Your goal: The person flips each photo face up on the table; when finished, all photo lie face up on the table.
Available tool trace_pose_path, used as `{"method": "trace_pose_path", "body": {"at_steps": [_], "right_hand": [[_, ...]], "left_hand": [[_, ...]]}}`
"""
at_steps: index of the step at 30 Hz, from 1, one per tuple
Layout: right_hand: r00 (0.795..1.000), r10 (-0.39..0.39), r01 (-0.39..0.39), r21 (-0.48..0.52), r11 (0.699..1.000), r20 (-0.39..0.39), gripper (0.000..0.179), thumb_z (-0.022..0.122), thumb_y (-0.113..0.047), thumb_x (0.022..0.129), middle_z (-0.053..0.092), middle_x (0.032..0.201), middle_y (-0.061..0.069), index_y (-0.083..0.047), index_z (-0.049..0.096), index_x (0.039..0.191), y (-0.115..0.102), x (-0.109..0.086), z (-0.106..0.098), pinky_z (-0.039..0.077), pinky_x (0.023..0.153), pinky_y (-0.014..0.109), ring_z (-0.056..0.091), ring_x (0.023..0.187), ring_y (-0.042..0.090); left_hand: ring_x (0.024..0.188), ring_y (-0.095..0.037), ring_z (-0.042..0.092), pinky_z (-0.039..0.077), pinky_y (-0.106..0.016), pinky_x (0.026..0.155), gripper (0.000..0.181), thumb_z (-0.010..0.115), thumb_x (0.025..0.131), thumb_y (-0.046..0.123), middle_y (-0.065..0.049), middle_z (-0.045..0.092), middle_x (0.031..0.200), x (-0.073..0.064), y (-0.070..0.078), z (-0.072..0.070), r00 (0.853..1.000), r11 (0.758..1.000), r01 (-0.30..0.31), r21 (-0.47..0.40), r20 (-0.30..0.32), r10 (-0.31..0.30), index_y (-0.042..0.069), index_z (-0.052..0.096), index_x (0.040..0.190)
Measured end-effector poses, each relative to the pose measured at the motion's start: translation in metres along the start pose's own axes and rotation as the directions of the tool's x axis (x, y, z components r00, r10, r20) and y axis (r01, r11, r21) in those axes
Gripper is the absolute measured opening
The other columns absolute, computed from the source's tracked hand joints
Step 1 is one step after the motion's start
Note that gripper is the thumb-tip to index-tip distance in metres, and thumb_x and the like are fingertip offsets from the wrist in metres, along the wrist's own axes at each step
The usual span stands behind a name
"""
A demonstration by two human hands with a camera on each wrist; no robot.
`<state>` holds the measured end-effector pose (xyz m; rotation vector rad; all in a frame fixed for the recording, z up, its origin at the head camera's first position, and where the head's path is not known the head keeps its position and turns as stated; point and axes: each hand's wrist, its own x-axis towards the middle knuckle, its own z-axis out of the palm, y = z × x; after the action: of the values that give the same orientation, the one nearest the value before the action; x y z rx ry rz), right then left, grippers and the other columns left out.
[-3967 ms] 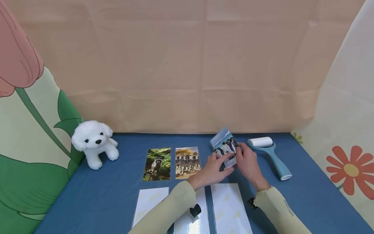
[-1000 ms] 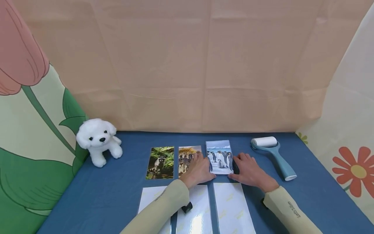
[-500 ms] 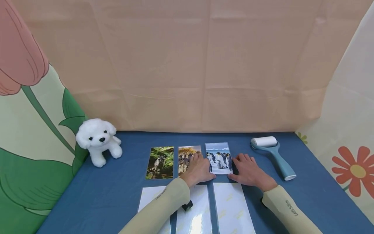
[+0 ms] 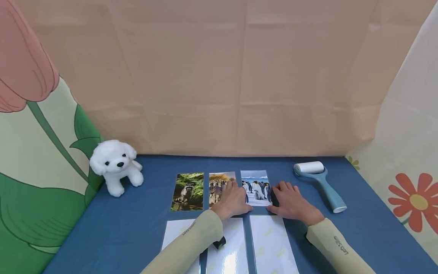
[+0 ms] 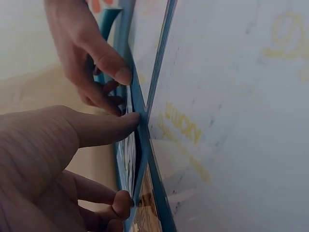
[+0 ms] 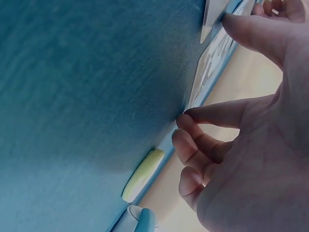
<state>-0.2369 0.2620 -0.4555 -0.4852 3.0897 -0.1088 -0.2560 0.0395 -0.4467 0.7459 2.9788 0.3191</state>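
A penguin picture card [image 4: 256, 184] lies face up, near level with the table, at the right end of a row of picture cards. My left hand [image 4: 232, 200] covers part of the zebra card [image 4: 215, 182], its thumb reaching the penguin card's lower left corner. On the other side my right hand [image 4: 292, 202] touches the penguin card's right edge and lower corner. In the right wrist view, the index fingertip meets the end of the glossy card [image 6: 212, 63]. Neither hand is wrapped round anything. At the row's left end lies a raccoon card [image 4: 187, 192].
Three white sheets stand in line nearer me, including the right one [image 4: 273, 243]; my left sleeve partly covers the others. A blue-handled lint roller [image 4: 325, 188] lies to the right. A white plush dog [image 4: 114, 167] sits at the left on the blue cloth [image 4: 102, 232].
Earlier both hands held the penguin card up and tilted. It has since come down beside the zebra card, straightened, and sunk a little lower in the last second. The hands barely moved lately.
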Motion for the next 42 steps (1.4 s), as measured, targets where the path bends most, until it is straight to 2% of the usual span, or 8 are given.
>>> {"method": "trace_pose_path", "body": {"at_steps": [4, 7, 10, 14, 19, 26, 37, 42], "right_hand": [[1.0, -0.002, 0.002, 0.005, 1.0, 0.004, 0.074, 0.076, -0.049, 0.086, 0.055, 0.118, 0.017, 0.004, 0.061, 0.135, 0.0, 0.0, 0.0, 0.037, 0.083, 0.045, 0.047, 0.104, 0.032], [1.0, 0.0, 0.0, 0.016, 1.0, 0.006, 0.073, 0.075, -0.049, 0.087, 0.055, 0.121, 0.018, 0.004, 0.06, 0.135, 0.0, -0.001, 0.0, 0.038, 0.085, 0.046, 0.048, 0.107, 0.033], [1.0, 0.007, -0.007, 0.021, 1.0, -0.008, 0.069, 0.074, -0.047, 0.089, 0.057, 0.124, 0.021, 0.004, 0.061, 0.134, -0.001, -0.001, -0.002, 0.04, 0.088, 0.05, 0.05, 0.111, 0.036], [0.999, 0.016, -0.015, 0.029, 0.999, -0.052, 0.062, 0.073, -0.041, 0.092, 0.058, 0.126, 0.024, 0.004, 0.061, 0.133, -0.004, -0.003, -0.003, 0.041, 0.09, 0.054, 0.051, 0.115, 0.039], [0.996, 0.002, 0.004, 0.058, 0.998, -0.094, 0.055, 0.072, -0.034, 0.094, 0.059, 0.124, 0.022, 0.003, 0.061, 0.133, -0.012, -0.008, -0.003, 0.043, 0.092, 0.057, 0.052, 0.113, 0.037], [0.98, -0.102, 0.112, 0.051, 0.992, -0.171, 0.046, 0.074, -0.028, 0.092, 0.061, 0.123, 0.016, -0.001, 0.065, 0.128, -0.026, -0.013, -0.002, 0.05, 0.094, 0.05, 0.057, 0.108, 0.031], [0.936, -0.244, 0.267, 0.061, 0.962, -0.252, 0.045, 0.078, -0.027, 0.09, 0.062, 0.12, 0.013, -0.002, 0.066, 0.125, -0.053, -0.024, -0.008, 0.051, 0.091, 0.048, 0.059, 0.106, 0.029], [0.934, -0.262, 0.289, 0.079, 0.954, -0.243, 0.045, 0.078, -0.03, 0.09, 0.062, 0.122, 0.011, -0.005, 0.067, 0.125, -0.066, -0.029, -0.014, 0.051, 0.093, 0.047, 0.059, 0.11, 0.027]], "left_hand": [[0.107, -0.034, 0.05, 0.039, -0.048, 0.092, 0.044, 0.078, 0.086, 0.049, -0.016, 0.065, 0.109, -0.003, -0.002, 0.0, 1.0, 0.999, -0.013, -0.043, -0.011, 0.012, 0.017, 0.06, 0.062], [0.116, -0.037, 0.05, 0.039, -0.052, 0.099, 0.04, 0.074, 0.09, 0.046, -0.02, 0.062, 0.121, -0.007, -0.005, -0.002, 0.999, 0.996, -0.025, -0.08, -0.028, 0.022, 0.015, 0.063, 0.068], [0.121, -0.037, 0.049, 0.039, -0.052, 0.102, 0.036, 0.069, 0.095, 0.044, -0.019, 0.056, 0.133, -0.013, -0.011, -0.005, 0.998, 0.993, -0.036, -0.111, -0.05, 0.031, 0.009, 0.074, 0.099], [0.122, -0.032, 0.048, 0.039, -0.053, 0.103, 0.056, 0.066, 0.098, 0.04, -0.015, 0.052, 0.136, -0.023, -0.023, -0.01, 0.995, 0.987, -0.067, -0.143, -0.089, 0.054, 0.004, 0.058, 0.141], [0.125, -0.032, 0.048, 0.036, -0.059, 0.103, 0.052, 0.064, 0.1, 0.035, -0.013, 0.052, 0.135, -0.04, -0.036, -0.015, 0.987, 0.982, -0.11, -0.151, -0.135, 0.09, 0.005, 0.057, 0.142], [0.119, -0.032, 0.05, 0.04, -0.056, 0.096, 0.049, 0.065, 0.099, 0.032, -0.012, 0.054, 0.13, -0.064, -0.047, -0.017, 0.976, 0.978, -0.139, -0.152, -0.191, 0.109, 0.003, 0.059, 0.138], [0.122, -0.035, 0.05, 0.037, -0.055, 0.094, 0.05, 0.065, 0.1, 0.029, -0.014, 0.054, 0.13, -0.099, -0.059, -0.018, 0.982, 0.976, -0.079, -0.202, -0.182, 0.041, 0.002, 0.056, 0.141], [0.113, -0.034, 0.05, 0.037, -0.053, 0.087, 0.047, 0.067, 0.098, 0.025, -0.014, 0.055, 0.124, -0.113, -0.065, -0.017, 0.986, 0.974, -0.048, -0.22, -0.168, 0.011, -0.001, 0.059, 0.137]]}}
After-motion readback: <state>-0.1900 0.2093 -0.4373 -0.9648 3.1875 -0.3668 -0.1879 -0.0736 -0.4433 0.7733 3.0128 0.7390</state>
